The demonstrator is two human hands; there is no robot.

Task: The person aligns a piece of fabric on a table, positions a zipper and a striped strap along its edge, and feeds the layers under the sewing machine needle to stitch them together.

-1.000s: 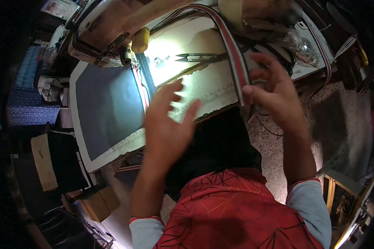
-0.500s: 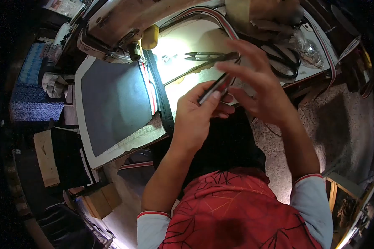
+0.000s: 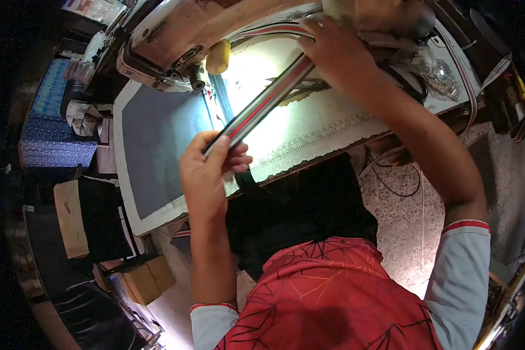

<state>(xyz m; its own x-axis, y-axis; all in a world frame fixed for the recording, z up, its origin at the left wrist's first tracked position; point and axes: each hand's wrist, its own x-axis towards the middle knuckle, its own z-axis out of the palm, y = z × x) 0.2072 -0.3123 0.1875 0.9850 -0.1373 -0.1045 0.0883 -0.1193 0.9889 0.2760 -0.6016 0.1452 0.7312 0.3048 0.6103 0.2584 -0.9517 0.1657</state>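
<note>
My left hand (image 3: 209,169) pinches the end of a striped ribbon (image 3: 261,109) in black, grey, white and red. Stretched straight, the ribbon runs up to my right hand (image 3: 338,55), whose fingers close round it near the back of the table. Beyond that hand the ribbon curves away behind the sewing machine's head. Dark grey fabric (image 3: 163,125) lies flat under the machine, with a black strip and a red-and-white ribbon along its right side. Thread snips (image 3: 300,87) are partly covered by the ribbon and my right arm.
The sewing machine (image 3: 175,41) stands at the back left, a yellow piece (image 3: 218,56) on its head. A bag of small parts (image 3: 434,73) lies at the back right. Printed ruler marks (image 3: 321,125) run along the table's front. Folded blue fabric (image 3: 58,140) is stacked at left.
My hands have moved apart: the left toward the lower left with the ribbon end, the right up and back. My right fingers, spread before, now grip the ribbon, which is pulled straight.
</note>
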